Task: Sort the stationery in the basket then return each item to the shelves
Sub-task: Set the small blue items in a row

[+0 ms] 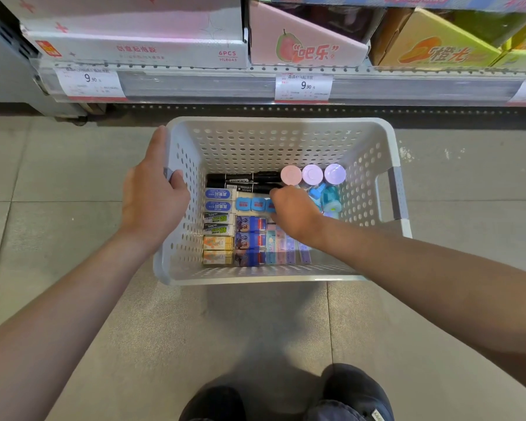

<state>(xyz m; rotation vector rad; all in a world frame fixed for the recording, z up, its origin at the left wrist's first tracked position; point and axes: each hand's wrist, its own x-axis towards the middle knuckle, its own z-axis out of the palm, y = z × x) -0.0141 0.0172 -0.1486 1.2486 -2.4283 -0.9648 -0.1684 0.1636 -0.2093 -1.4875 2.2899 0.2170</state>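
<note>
A white perforated basket stands on the floor below the shelf. Inside lie black markers, blue and green erasers, orange boxes, dark blue boxes, small blue square erasers, pastel strips, teal correction tapes and three round pastel lids. My left hand grips the basket's left rim at its handle. My right hand reaches down into the basket's middle, fingers curled over the small blue erasers and the markers' end; whether it holds one is hidden.
A store shelf edge with 9.90 price tags runs across the top, carrying a white and pink box, a pink guava box and orange cartons. Grey floor tiles surround the basket. My shoes are at the bottom.
</note>
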